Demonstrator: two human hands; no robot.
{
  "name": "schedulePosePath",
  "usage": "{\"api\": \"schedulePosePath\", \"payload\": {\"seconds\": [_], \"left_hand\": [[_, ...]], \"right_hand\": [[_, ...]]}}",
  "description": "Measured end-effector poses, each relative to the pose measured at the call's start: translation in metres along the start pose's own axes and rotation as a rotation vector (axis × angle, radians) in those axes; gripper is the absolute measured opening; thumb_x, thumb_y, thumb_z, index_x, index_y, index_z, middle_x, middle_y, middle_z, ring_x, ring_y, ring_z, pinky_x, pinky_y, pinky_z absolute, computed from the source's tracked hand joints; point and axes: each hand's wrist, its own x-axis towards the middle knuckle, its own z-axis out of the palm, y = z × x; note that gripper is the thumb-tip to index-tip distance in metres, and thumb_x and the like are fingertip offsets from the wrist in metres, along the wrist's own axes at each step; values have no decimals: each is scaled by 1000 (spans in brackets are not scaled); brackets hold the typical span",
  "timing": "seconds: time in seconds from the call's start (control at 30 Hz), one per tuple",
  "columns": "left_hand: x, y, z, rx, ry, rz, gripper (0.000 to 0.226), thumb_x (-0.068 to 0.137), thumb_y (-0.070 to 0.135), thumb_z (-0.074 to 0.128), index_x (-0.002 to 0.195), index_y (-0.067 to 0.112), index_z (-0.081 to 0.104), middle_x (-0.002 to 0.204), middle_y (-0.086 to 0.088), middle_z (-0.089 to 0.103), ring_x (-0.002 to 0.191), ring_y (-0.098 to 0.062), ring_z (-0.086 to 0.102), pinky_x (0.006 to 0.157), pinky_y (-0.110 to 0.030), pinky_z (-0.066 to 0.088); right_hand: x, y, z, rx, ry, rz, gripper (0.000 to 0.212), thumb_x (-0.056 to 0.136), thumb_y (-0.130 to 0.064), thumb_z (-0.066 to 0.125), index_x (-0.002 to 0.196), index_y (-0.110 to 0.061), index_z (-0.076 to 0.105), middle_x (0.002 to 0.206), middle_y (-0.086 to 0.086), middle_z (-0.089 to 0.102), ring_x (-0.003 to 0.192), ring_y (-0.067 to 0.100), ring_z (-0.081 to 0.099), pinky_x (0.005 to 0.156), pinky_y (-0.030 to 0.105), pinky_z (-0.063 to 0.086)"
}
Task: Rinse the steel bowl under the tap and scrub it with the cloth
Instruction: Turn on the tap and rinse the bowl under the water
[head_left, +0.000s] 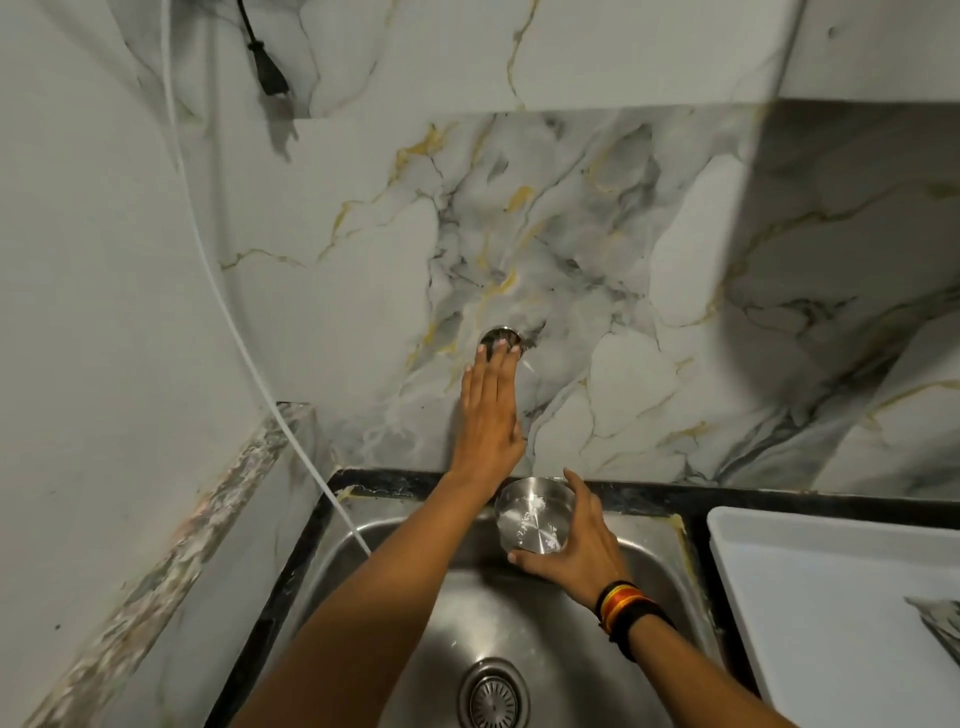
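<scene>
The steel bowl (532, 522) is held over the sink (644, 540), near its back rim and directly below the tap (501, 336) on the marble wall. The right hand (576, 551) grips the bowl from the side, its fingers (524, 560) clamped around the wall of the bowl, and some water or foam shines inside. The left hand (488, 415) reaches up to the tap with its fingers straight and together, the tips resting on the metal fitting. I judge this is the rinsing step, at the moment of working the tap. No cloth is visible. The next move needs a steady stream into the bowl, and then the cloth must be found.
</scene>
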Motion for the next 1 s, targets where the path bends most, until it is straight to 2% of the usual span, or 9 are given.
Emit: {"api": "schedulePosePath", "payload": {"seconds": [0.13,0.3,0.4,0.57,0.73,0.83,1.0], "left_hand": [[2,-10,-2,-133,-103,29,99,87,-17,54,171,8,6,181,-16,-4,164,-38,-24,135,-62,-8],[8,-26,-8,-236,-256,76,102,96,-9,59,169,19,-7,181,-11,-19,157,-38,-41,129,-61,-24],[10,-30,-9,-234,-255,101,101,99,-1,62,170,16,-7,180,-10,-20,158,-38,-39,128,-60,-24],[8,-30,-6,-142,-207,129,91,104,9,63,170,4,0,181,-18,-10,162,-43,-29,131,-63,-19],[7,-33,-5,-29,-188,180,83,110,19,56,170,5,0,181,-19,-8,164,-43,-23,132,-66,-14],[7,-35,-3,16,-179,186,79,113,24,51,171,5,2,181,-20,-8,164,-42,-21,132,-67,-11],[5,-37,-1,47,-171,182,77,113,32,48,172,6,5,181,-21,-7,166,-40,-18,132,-66,-11]], "right_hand": [[-1,7,15,23,-29,29,141,49,-58,95,162,-28,17,158,4,36,138,26,50,107,35,49],[11,3,26,45,-50,39,144,51,-56,97,164,-27,13,161,6,36,141,27,48,106,31,43],[22,-1,29,42,-40,36,145,48,-62,95,163,-28,12,160,5,39,138,26,52,100,25,42],[35,-13,34,64,-23,28,146,50,-62,95,163,-28,9,165,6,35,142,29,49,100,29,43],[26,-18,41,112,-82,-42,148,51,-60,97,164,-30,7,168,4,30,146,24,43,107,28,41],[16,-8,32,117,-75,-47,148,48,-62,98,163,-29,11,165,2,35,144,22,45,113,36,46],[31,-14,22,130,-6,-9,143,49,-51,102,162,-27,17,160,4,42,139,26,52,107,35,48]]}}
